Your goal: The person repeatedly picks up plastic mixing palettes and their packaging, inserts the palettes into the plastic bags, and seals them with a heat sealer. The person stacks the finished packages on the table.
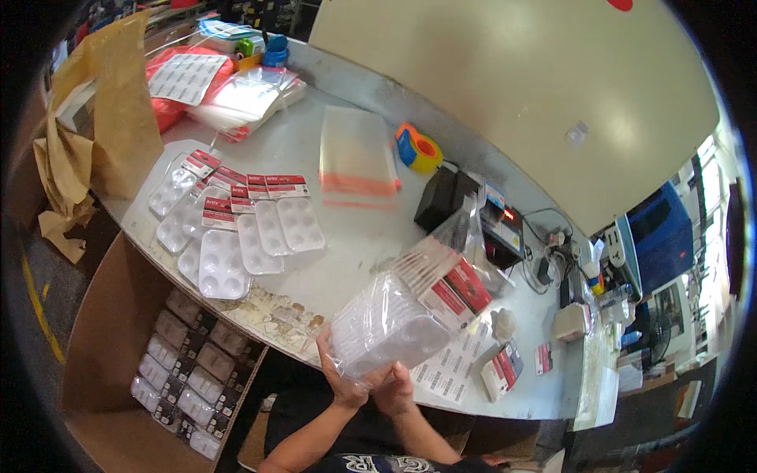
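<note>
Close to the table's front edge, my left hand (341,380) and my right hand (396,391) together grip a clear plastic bag of stacked white paint palettes (386,327). My left fingers wrap the bag's lower left side, and my right hand supports it from below. Red, white and black header cards (461,292) show through the plastic at the upper right end. The bag's loose end (467,225) stands up beyond the cards. To the left, several loose carded palettes (225,264) lie overlapping on the table.
Flat clear bags (355,146) lie mid-table beside a tape dispenser (422,151). Farther right stand a black machine (448,199) and a device with a red display (505,236). A label sheet (451,370) lies near my hands. An open carton (98,315) below holds packed palettes.
</note>
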Demonstrator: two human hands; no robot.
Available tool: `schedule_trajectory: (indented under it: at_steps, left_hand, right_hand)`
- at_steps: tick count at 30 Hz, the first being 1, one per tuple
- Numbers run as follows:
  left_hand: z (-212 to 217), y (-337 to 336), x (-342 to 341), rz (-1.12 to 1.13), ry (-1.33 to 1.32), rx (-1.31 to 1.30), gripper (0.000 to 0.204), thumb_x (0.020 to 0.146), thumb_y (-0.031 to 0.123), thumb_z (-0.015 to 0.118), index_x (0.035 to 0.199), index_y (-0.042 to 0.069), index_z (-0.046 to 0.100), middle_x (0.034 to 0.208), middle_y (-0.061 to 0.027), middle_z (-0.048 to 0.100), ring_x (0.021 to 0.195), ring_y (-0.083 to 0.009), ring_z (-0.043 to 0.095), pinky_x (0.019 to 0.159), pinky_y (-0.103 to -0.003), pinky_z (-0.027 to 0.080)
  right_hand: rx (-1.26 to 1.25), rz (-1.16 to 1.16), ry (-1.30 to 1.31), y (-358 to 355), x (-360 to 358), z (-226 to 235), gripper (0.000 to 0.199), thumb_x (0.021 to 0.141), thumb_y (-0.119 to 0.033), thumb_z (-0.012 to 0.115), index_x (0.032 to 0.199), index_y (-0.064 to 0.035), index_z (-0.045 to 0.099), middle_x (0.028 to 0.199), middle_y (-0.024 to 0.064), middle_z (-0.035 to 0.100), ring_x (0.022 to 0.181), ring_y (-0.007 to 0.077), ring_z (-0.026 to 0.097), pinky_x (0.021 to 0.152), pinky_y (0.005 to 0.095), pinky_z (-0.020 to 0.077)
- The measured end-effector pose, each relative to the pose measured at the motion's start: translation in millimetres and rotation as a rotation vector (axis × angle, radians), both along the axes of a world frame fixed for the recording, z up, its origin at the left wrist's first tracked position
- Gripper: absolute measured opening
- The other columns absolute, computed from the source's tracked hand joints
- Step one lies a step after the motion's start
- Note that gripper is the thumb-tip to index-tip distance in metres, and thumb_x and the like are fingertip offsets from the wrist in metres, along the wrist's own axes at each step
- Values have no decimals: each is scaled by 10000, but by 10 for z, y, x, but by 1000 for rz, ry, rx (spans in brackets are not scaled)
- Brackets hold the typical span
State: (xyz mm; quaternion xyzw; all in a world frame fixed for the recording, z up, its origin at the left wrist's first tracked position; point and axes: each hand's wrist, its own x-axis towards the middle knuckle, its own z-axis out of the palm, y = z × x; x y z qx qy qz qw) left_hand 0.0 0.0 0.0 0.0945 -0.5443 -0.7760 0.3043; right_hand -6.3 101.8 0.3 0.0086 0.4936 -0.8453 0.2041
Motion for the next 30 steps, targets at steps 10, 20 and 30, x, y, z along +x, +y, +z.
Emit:
schedule_trajectory:
  at_steps: [10,20,30]
  left_hand:
    - [-199,-15,28,135,-105,-52,1038,544,397,848,1317,-36,307,1244,-161,418,1149,-286,450,995,-428,354]
    - [-633,-524,328,190,-229,-854,1135,524,465,871,1324,-42,245,1171,-239,471,1066,-356,503,904,-449,424]
    - [-530,-481,277,104,-286,-963,1144,548,438,865,1348,-52,211,1259,-266,406,1132,-406,456,941,-450,390]
  right_hand:
    - [91,-33,-138,-209,198,-378,585,863,-512,534,1228,-57,483,1172,89,538,1068,220,508,918,359,410]
    - [1011,434,396,275,-109,458,260,832,-318,659,889,-67,698,740,86,689,719,238,675,741,349,499]
    - [1433,-7,1189,-305,-857,494,687,850,-489,534,1370,-60,405,1459,125,340,1367,282,274,1043,440,191]
